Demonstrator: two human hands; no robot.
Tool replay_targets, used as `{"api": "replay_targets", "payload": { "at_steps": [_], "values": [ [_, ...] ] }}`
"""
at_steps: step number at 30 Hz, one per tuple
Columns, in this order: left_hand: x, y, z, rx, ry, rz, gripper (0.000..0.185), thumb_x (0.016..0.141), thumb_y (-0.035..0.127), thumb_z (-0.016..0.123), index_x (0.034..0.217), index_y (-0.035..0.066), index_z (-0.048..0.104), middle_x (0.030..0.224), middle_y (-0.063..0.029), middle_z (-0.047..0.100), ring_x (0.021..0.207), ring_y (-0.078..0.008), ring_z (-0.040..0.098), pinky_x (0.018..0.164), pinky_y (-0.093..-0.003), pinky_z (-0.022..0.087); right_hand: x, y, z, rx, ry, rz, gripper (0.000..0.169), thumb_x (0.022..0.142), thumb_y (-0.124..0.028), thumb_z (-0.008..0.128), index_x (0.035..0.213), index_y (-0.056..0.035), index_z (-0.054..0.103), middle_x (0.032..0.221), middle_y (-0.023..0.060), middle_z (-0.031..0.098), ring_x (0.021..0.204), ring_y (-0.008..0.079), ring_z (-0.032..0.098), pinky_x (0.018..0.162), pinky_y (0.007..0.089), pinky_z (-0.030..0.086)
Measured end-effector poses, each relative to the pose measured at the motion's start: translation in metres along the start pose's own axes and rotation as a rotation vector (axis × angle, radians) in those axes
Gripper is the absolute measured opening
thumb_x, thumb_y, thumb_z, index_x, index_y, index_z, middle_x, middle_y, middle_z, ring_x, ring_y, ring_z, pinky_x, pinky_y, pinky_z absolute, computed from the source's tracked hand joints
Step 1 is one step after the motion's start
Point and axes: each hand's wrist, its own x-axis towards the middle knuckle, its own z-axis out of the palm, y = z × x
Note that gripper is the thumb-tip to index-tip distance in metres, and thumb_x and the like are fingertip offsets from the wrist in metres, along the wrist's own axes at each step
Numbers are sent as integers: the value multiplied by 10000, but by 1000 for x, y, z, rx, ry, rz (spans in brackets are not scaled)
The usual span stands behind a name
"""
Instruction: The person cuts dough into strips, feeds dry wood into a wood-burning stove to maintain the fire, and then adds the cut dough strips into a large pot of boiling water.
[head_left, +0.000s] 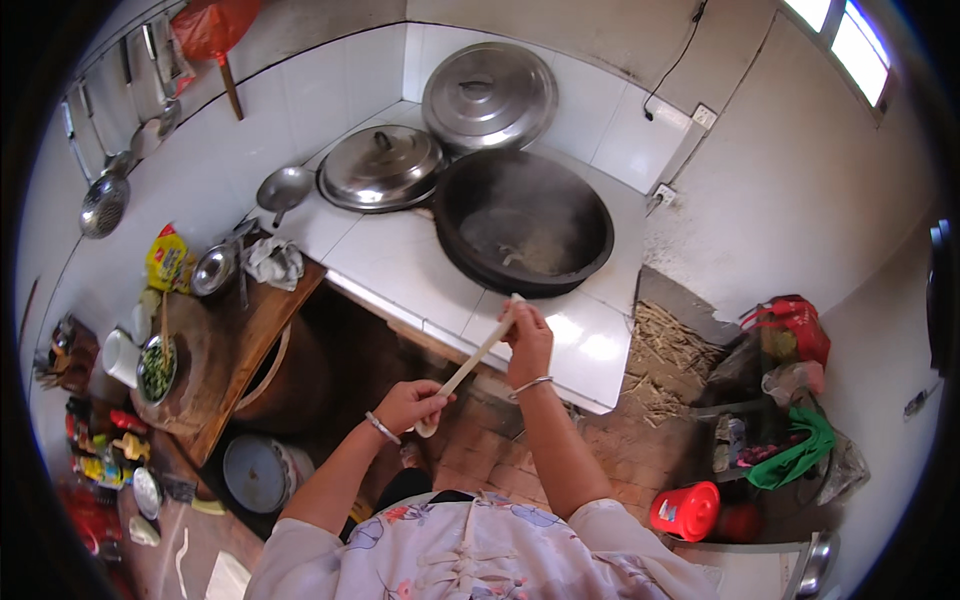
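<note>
A long pale strip of dough (478, 360) is stretched straight between my two hands. My left hand (411, 409) grips its lower part, and a short end hangs below the fingers. The upper end is pinched in my right hand (529, 346), close to the near rim of a large black wok (465, 251). Steam rises from the wok, and some pale strips (514, 256) lie in the liquid at its bottom. The wok is set in a white-tiled stove top (405, 259).
A domed metal lid (381, 169) covers a second pot; another lid (491, 97) leans on the wall. A metal ladle (285, 189) lies nearby. On the wooden counter (259, 367) stands a bowl of chopped greens (156, 373). A red lidded bucket (685, 511) is on the brick floor (491, 450).
</note>
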Motion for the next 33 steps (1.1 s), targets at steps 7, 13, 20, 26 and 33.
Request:
{"api": "replay_targets", "payload": {
  "at_steps": [7,13,20,26,33],
  "values": [
    [44,-9,-91,121,-41,-86,176,844,144,577,919,-2,640,611,5,564,539,-52,529,489,-187,413,97,-59,-30,-24,103,-155,165,869,-218,549,915,-62,581,592,-1,540,465,61,462,393,191,326],
    [54,-10,-154,362,75,-335,189,832,182,603,895,7,641,659,-27,600,564,-82,563,480,-197,422,183,-98,-57,-23,337,-251,165,798,-177,511,751,-37,583,636,56,582,513,127,515,460,225,404],
    [63,-32,-205,588,354,-416,195,792,223,625,801,30,648,642,-41,621,543,-102,573,478,-233,441,306,-150,-70,78,248,-270,173,802,-142,494,815,-10,604,709,67,602,534,118,521,473,215,406],
    [125,33,-155,351,427,-379,215,823,240,588,819,28,625,607,-37,588,492,-90,524,421,-215,392,389,-161,-46,111,-6,-179,356,802,-105,436,1144,-31,506,1079,83,520,803,153,564,651,268,467],
    [263,68,-56,24,433,-219,225,859,232,529,897,24,606,631,-20,578,434,-59,426,380,-193,325,277,5,-44,-505,-718,685,526,861,-510,431,1010,-29,586,1035,111,616,869,215,605,709,293,465]
  ]
}}
